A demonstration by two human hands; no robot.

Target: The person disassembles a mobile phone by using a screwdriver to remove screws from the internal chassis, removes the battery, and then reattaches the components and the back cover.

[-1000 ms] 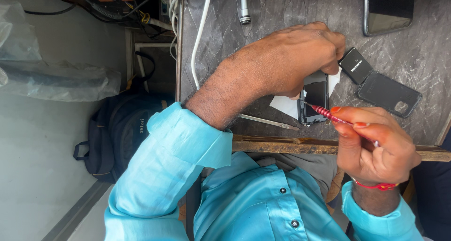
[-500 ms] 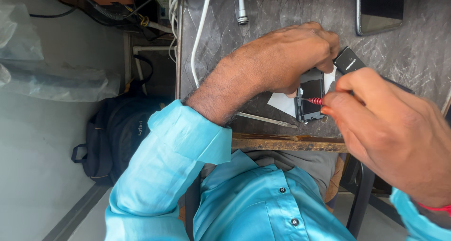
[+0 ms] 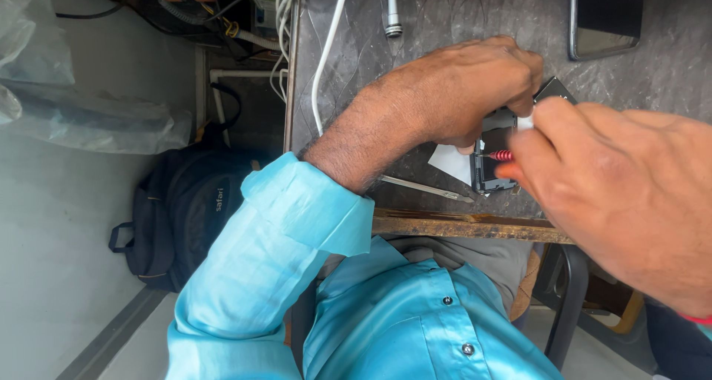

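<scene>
Two hands are busy at a dark table [image 3: 445,9], and this goes from left to right.

Far left, a clear plastic sheet [image 3: 89,117] lies on the floor. Next to it a black backpack [image 3: 182,217] sits low beside the table, out of the way of the work. A white cable [image 3: 326,54] runs down the left part of the table top, well apart from the hands.

The blue sleeve [image 3: 274,261] leads up to the left hand [image 3: 460,91]. This hand is curled over a small phone [image 3: 489,176] and grips its top end. It looks like it presses the small phone down so that it cannot slide. The small phone lies flat near the front edge of the table, partly on a bit of white paper [image 3: 452,161]. A thin metal tool [image 3: 426,189] lies just beside it, close enough to grab.

Then comes a red screwdriver [image 3: 500,155]. It lies almost level, and its tip points left at the small phone's open side. The right hand [image 3: 623,187] is very near the camera and looks big and blurry. Its fingers are pinched shut on the back end of the red screwdriver, likely so they can turn it in tiny bits.

Up at the top right, a bigger phone [image 3: 604,17] lies flat on the table, away from both hands.
</scene>
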